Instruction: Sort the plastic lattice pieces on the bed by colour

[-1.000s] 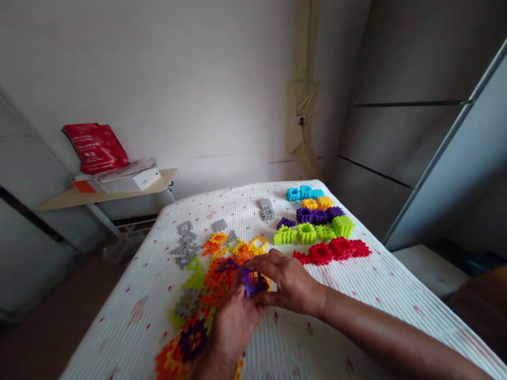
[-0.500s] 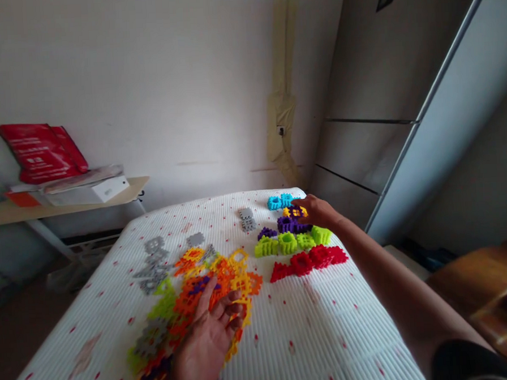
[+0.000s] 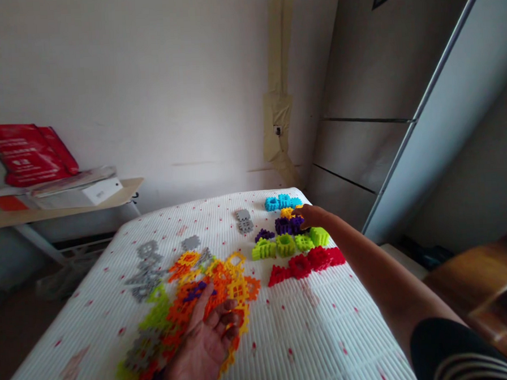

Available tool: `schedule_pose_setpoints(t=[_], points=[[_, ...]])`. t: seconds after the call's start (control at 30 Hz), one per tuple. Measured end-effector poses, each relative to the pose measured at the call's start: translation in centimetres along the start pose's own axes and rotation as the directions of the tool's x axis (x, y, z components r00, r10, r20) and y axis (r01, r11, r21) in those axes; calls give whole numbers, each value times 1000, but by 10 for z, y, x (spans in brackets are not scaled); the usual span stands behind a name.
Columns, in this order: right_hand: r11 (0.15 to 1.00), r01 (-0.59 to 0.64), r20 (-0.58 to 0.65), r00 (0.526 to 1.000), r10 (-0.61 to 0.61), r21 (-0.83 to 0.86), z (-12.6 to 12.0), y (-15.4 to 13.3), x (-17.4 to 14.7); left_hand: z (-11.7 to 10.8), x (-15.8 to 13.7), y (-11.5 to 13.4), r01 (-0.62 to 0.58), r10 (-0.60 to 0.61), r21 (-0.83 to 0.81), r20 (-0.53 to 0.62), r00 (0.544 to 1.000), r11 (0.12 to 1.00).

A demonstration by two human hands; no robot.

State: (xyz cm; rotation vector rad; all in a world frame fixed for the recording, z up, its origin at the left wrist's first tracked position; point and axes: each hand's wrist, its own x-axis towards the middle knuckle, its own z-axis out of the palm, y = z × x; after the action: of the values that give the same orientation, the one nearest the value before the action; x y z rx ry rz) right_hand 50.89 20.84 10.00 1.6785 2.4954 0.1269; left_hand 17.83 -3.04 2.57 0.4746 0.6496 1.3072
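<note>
The person's right hand (image 3: 316, 216) reaches toward the far right corner of the bed (image 3: 303, 335), its fingers bent down at the yellow pieces (image 3: 286, 213) and the purple row (image 3: 283, 226); whether they are closed on a piece cannot be told. The left hand (image 3: 202, 343) lies palm up over the mixed pile (image 3: 181, 314) of orange, yellow, green and gray notched pieces, its fingers loosely curled and apart from the thumb, the palm bare. The pile spreads from the near left part of the bed toward its middle, with a purple piece (image 3: 194, 291) beside the left thumb. Along the right edge, blue pieces (image 3: 283, 201) sit closest to the far corner; nearer than the purple row come lime-green pieces (image 3: 286, 245), then red ones (image 3: 300, 266). A gray stack (image 3: 244, 220) stands near the far edge, and a gray heap (image 3: 144, 275) lies toward the left edge.
</note>
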Motion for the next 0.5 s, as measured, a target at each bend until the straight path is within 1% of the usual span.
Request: schedule_pose_setpoints(t=[0.17, 0.27, 0.37, 0.5], points=[[1000, 14, 4, 1000, -14, -5, 3, 2, 3, 5, -2, 1, -7, 7, 7, -5, 1000, 1000], [1000, 22, 7, 1000, -22, -10, 5, 3, 5, 1, 1, 1, 0, 0, 11, -10, 1000, 1000], [999, 30, 12, 999, -29, -15, 8, 4, 9, -2, 3, 0, -3, 3, 3, 17, 1000, 1000], [999, 50, -20, 999, -50, -3, 12, 3, 12, 7, -1, 1, -43, 43, 1, 44, 998, 999]])
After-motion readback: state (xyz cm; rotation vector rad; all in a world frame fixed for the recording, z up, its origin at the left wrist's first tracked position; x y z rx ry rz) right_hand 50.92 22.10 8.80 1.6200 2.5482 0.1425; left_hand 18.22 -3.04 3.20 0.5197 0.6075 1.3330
